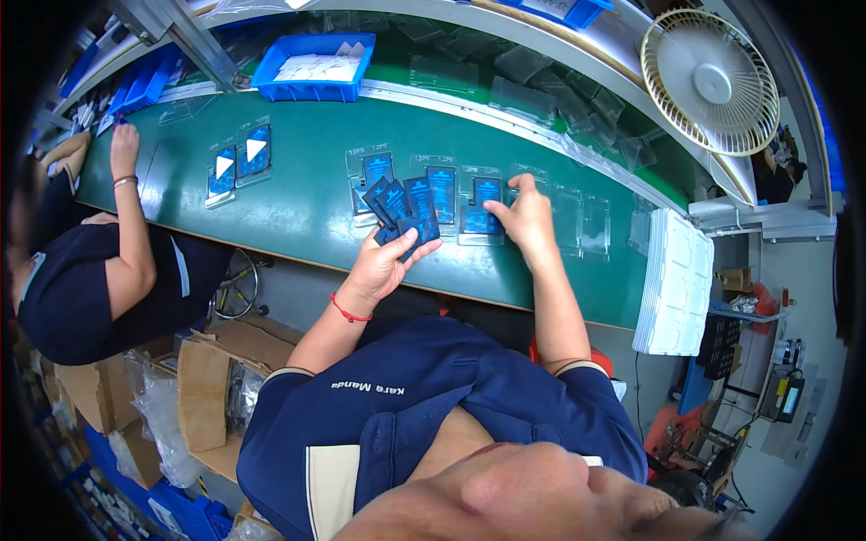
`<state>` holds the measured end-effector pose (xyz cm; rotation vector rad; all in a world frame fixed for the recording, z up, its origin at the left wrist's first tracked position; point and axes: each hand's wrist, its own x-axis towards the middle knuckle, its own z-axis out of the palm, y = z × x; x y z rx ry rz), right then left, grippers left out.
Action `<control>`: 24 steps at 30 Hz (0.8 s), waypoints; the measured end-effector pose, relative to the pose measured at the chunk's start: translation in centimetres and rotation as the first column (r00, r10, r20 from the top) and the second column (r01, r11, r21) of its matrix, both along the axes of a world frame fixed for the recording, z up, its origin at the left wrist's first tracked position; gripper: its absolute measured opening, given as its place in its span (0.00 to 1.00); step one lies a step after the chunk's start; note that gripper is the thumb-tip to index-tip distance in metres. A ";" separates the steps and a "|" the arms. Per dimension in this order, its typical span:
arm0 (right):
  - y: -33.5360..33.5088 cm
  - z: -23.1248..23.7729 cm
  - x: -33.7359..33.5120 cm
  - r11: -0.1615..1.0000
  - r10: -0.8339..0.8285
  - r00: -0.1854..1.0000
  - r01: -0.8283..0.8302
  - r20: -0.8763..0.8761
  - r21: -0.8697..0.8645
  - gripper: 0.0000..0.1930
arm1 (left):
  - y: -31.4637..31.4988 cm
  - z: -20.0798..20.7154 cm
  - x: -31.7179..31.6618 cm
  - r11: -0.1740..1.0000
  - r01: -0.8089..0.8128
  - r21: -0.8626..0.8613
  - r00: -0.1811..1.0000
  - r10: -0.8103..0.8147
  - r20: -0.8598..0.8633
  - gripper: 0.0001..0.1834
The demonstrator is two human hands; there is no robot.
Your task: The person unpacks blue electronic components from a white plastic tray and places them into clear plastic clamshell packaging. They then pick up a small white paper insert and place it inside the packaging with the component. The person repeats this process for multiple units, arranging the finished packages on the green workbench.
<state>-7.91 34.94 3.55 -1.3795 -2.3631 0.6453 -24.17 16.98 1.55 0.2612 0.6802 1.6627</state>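
My left hand (377,269) grips a fanned stack of flat black-and-blue phone batteries (420,203), thumb on top, above the green worktable. My right hand (530,224) is to its right, fingers apart, with the thumb at the edge of a battery (481,219) lying in a clear plastic tray (467,240). Between the hands, another battery (441,185) lies in a clear tray. Farther left, a battery (377,166) in its tray is partly hidden by the held stack. Clear trays (568,216) with no battery stand beyond my right hand.
Two trays with batteries (256,155) bearing white triangles lie at the left of the green worktable (302,194). A blue bin (311,88) holds white papers. Stacked white trays (677,284) stand at the right end, below a fan (711,83). A co-worker's arm (133,212) is at left.
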 end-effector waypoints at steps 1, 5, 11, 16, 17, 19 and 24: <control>-0.5 0.2 0.0 1.000 -0.015 0.997 0.014 0.080 0.014 0.26 | 0.2 -0.4 0.2 1.000 -0.007 -0.020 1.000 0.006 -0.029 0.25; -2.1 -0.2 -0.1 0.950 0.047 0.957 -0.131 -0.287 -0.283 0.23 | 1.4 0.0 1.4 0.999 -0.007 -0.046 0.994 0.002 -0.108 0.25; -0.6 0.3 3.0 0.774 -0.217 0.756 -0.253 -0.618 -0.580 0.07 | 2.5 0.0 3.2 0.992 0.104 -0.067 0.989 -0.110 -0.099 0.26; 4.2 0.2 6.8 0.896 -0.268 0.941 0.166 -0.204 -0.413 0.09 | 2.5 0.2 2.6 0.995 0.093 -0.032 0.994 -0.095 -0.056 0.24; 3.5 0.1 6.4 0.926 -0.267 0.948 0.203 -0.173 -0.318 0.12 | 2.6 0.2 2.7 0.996 0.085 -0.032 0.994 -0.087 -0.069 0.24; 3.0 -1.4 6.1 0.983 -0.180 0.981 0.182 -0.070 0.014 0.16 | 3.1 -0.3 3.1 0.997 0.069 -0.038 0.991 -0.073 -0.115 0.23; -0.3 0.0 4.2 0.979 -0.154 0.965 0.178 -0.211 0.099 0.20 | 3.8 -0.1 4.1 0.998 0.040 -0.048 0.984 -0.047 -0.173 0.22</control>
